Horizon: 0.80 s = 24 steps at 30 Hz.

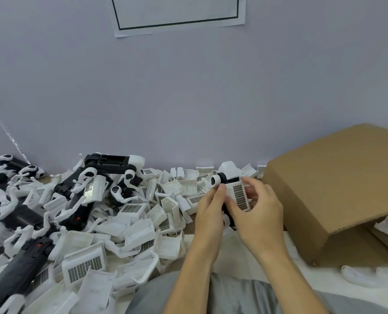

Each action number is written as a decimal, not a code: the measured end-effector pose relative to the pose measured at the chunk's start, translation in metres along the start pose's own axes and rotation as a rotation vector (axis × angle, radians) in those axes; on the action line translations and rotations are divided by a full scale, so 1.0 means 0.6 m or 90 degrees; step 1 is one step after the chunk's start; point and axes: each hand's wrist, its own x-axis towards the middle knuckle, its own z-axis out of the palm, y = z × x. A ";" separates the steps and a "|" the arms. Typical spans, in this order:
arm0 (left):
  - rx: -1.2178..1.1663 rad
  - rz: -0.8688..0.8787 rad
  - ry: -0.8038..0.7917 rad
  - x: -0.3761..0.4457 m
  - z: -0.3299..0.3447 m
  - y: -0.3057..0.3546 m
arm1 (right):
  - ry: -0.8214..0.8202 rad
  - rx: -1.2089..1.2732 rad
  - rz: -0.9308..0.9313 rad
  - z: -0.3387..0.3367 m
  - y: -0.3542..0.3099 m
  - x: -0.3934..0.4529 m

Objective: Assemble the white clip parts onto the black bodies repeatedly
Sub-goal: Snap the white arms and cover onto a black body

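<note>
While the left hand [211, 206] is gripping the black body [228, 213] upright, the right hand [260, 208] is pinching the white clip [240, 196] against its right side, long axes roughly parallel.

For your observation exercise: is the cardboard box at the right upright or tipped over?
Tipped: the cardboard box lies with its opening facing down and forward, flaps showing beneath its raised edge.

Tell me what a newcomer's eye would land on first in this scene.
First, the two bare hands at centre: the left hand and right hand together grip a black body with a white grilled clip part. Next, the sprawling heap of loose white plastic clip parts mixed with black bodies fills the left side. A big brown cardboard box sits at right.
</note>
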 end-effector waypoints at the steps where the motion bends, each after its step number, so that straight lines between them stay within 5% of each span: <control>1: -0.003 0.011 -0.020 0.001 0.000 0.000 | 0.018 -0.003 -0.002 0.001 -0.001 0.000; 6: 0.024 0.047 -0.053 0.003 -0.004 -0.002 | 0.035 -0.002 -0.023 0.006 -0.005 -0.004; 13: 0.018 0.053 0.001 0.008 -0.014 0.001 | -0.069 0.007 -0.056 0.003 -0.003 -0.005; 17: 0.029 0.056 0.041 0.006 -0.009 0.007 | -0.061 0.147 0.066 0.001 0.001 0.004; 20: 0.067 0.064 0.049 0.006 -0.006 0.006 | -0.148 0.204 0.160 -0.005 0.004 0.009; 24: 0.112 0.066 -0.017 0.005 -0.004 0.002 | -0.194 0.373 0.252 -0.013 -0.011 0.013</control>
